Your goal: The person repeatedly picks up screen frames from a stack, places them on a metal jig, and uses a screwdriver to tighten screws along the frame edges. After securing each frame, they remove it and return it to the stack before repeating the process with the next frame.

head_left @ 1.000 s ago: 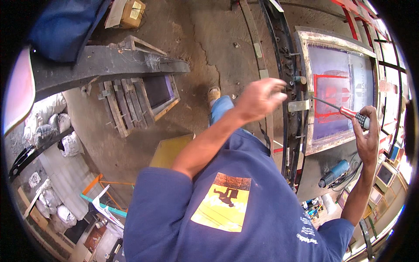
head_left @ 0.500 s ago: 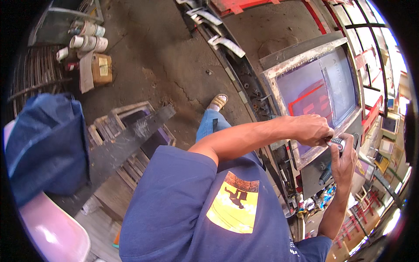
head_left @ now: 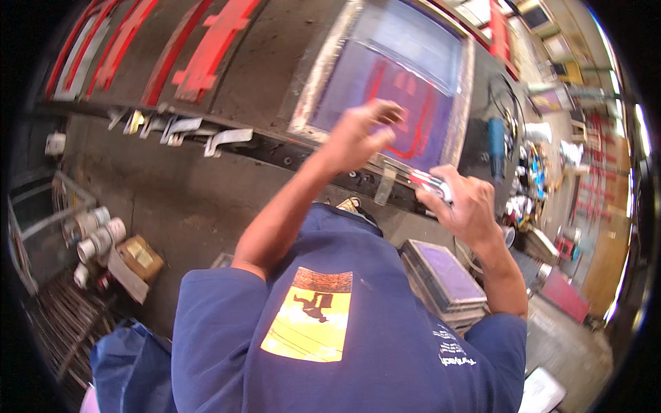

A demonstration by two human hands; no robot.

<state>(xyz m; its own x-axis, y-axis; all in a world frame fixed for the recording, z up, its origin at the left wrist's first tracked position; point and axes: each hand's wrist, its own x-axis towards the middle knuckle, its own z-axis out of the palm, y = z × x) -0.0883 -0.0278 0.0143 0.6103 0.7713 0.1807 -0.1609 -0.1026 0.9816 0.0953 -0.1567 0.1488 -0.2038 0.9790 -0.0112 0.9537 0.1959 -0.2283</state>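
Observation:
My right hand (head_left: 469, 206) is closed around a small tube-like thing (head_left: 432, 183), white with red and dark markings; its exact kind does not show. The thing points left, toward the near edge of a screen-printing frame (head_left: 313, 76). Over that edge hovers my left hand (head_left: 363, 134), blurred, its fingers apart and nothing seen in them. Purple mesh (head_left: 344, 93) fills the frame, with a red outlined shape on it. Between my hands, a pale upright strip (head_left: 385, 184) stands at the table's near edge, beside the tube-like thing.
Metal clamps (head_left: 227, 140) stick out along the table's left edge, near red printing bars (head_left: 210, 51). A blue tool (head_left: 497, 141) with a dark cable lies right of the frame. Stacked frames (head_left: 447, 272) stand below my right hand. A cardboard box (head_left: 138, 260) sits on the floor.
My hands have parted: the left let go of the tube-like thing's end and moved left, while the right keeps it. The view has turned, bringing the frame in front of me.

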